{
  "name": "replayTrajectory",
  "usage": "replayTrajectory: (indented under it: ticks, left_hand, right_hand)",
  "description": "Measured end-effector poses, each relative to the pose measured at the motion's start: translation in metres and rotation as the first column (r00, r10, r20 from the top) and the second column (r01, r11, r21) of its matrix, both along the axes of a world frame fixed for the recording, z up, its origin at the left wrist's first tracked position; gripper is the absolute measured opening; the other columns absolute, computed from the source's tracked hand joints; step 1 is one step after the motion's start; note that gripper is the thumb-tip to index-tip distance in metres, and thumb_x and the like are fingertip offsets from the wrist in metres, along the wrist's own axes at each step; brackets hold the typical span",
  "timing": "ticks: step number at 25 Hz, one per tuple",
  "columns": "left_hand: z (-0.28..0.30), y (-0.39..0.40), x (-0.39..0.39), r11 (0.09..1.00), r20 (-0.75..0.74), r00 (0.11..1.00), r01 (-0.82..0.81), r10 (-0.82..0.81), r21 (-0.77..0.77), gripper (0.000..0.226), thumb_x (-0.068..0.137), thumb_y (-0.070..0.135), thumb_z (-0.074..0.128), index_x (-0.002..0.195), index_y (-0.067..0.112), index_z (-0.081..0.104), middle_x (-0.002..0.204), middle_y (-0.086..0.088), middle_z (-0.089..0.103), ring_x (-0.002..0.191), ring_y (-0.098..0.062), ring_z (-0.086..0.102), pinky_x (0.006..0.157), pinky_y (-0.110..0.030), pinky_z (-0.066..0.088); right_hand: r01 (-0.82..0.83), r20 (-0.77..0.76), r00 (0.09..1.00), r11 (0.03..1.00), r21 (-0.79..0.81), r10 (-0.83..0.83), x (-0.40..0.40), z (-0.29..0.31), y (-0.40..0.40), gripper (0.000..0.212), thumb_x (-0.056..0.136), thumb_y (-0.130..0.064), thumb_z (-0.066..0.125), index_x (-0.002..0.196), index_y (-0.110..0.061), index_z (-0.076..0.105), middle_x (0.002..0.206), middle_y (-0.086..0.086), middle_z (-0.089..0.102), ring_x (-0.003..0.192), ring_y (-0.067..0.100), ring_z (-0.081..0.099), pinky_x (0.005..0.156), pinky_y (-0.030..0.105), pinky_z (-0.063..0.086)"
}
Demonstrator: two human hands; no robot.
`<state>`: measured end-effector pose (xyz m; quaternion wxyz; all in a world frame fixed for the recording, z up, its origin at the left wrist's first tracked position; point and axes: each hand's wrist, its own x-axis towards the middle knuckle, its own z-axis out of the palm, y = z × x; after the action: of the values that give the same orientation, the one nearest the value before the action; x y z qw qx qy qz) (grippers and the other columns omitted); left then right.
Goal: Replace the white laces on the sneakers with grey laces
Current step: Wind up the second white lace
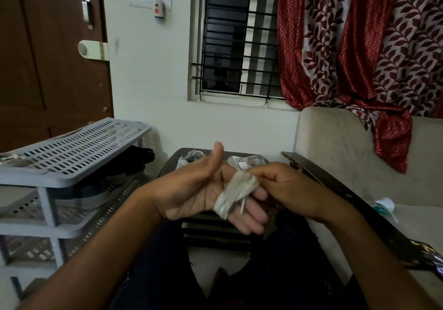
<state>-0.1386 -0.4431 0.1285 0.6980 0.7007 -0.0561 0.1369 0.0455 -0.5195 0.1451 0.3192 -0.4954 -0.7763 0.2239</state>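
Two hands meet in front of you, above your lap. Your left hand [203,190] is held palm up, thumb raised and fingers straight and relaxed, with a white lace [236,191] wound in several loops around those fingers. Your right hand [285,190] has its fingers curled, pinching the lace at the top of the coil, just beside the left fingertips. One thin lace tip hangs loose over the left palm.

Beyond your hands, a pair of pale sneakers [247,161] sits on a small dark tabletop [172,161], partly hidden by your left thumb; you cannot tell whether they carry any laces. A grey plastic shoe rack [72,156] with slotted shelves stands to your left, holding dark shoes. A beige sofa [335,146] lies to your right, beneath a barred window [239,41] and a red patterned curtain [359,46]. A brown door [48,58] fills the far left.
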Motion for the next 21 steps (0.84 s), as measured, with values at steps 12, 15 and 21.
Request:
replayTrajectory:
  ticks: [12,15,21]
  left_hand:
    - [-0.056,0.078,-0.067,0.558,-0.037,0.614,-0.740,0.789,-0.374,0.055,0.100,0.034,0.044,0.051,0.012,0.056,0.040,-0.007,0.051,0.032,-0.018,0.049,0.043,-0.028,0.038]
    - [-0.066,0.100,-0.097,0.495,-0.087,0.624,-0.690,0.777,-0.528,0.063,0.101,0.038,0.036,0.045,0.013,0.048,0.033,-0.004,0.039,0.028,-0.015,0.042,0.040,-0.022,0.041]
    - [-0.070,0.159,-0.163,0.299,-0.165,0.465,-0.763,0.870,-0.573,0.056,0.099,0.037,0.044,0.050,0.011,0.047,0.038,-0.004,0.042,0.032,-0.014,0.044,0.043,-0.022,0.046]
  right_hand:
    - [-0.071,-0.251,0.964,0.992,0.101,0.094,-0.118,-0.082,0.128,0.034,0.089,-0.040,0.030,0.070,-0.032,0.056,0.066,0.003,0.065,0.053,0.026,0.061,0.053,0.042,0.051]
    - [-0.122,-0.172,0.973,0.973,0.194,0.157,-0.142,-0.097,0.166,0.036,0.095,-0.045,0.033,0.073,-0.031,0.057,0.060,-0.005,0.062,0.048,0.011,0.056,0.047,0.031,0.046]
    - [-0.267,-0.086,0.953,0.939,0.216,0.291,-0.202,-0.108,0.254,0.021,0.096,-0.039,0.036,0.084,-0.034,0.053,0.065,-0.022,0.059,0.053,-0.001,0.057,0.048,0.010,0.037]
